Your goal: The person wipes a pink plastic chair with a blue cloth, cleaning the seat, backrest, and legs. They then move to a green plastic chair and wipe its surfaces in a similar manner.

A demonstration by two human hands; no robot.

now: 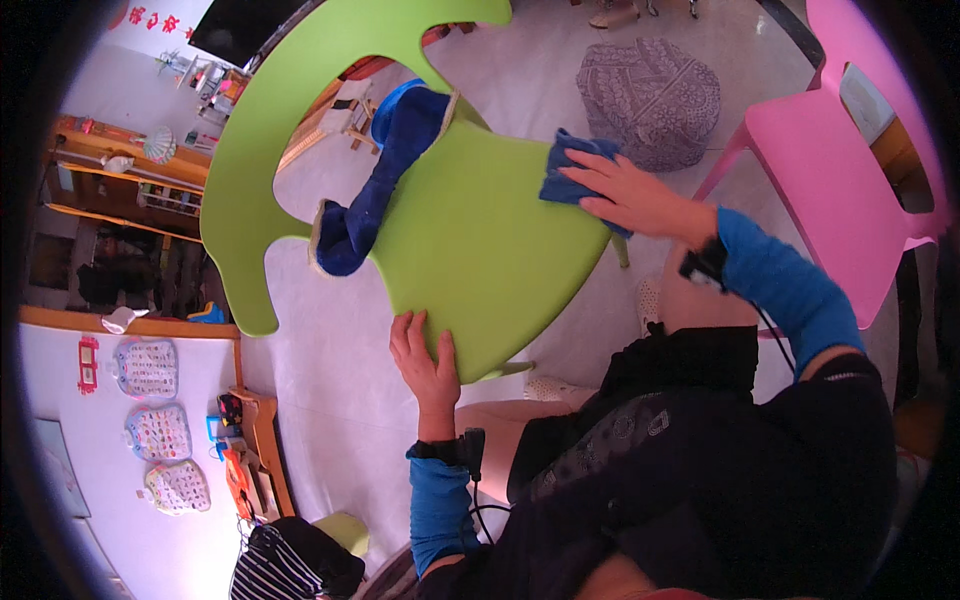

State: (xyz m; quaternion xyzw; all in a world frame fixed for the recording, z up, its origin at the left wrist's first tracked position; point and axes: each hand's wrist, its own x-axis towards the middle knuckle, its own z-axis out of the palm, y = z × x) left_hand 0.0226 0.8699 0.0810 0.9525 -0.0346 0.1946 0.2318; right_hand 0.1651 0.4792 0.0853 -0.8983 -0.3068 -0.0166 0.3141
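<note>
A green plastic chair (487, 247) stands before me. My right hand (626, 193) lies over a folded blue cloth (562, 169), pressing it on the seat at its right edge, fingers spread a little. My left hand (427, 371) rests on the near left corner of the seat, thumb on top and fingers by the edge, gripping the chair. A dark blue fabric piece with beige edging (382, 180) lies bunched across the back of the seat, near the backrest. Behind it, partly hidden, is a round blue object (394, 112).
A pink plastic chair (825, 172) stands at the right. A pouf with patterned grey cover (649, 101) sits on the floor beyond the seat. A small folding stool (349, 112) shows through the backrest opening. At the lower left are a striped black fabric item (285, 562) and a wooden shelf (262, 420).
</note>
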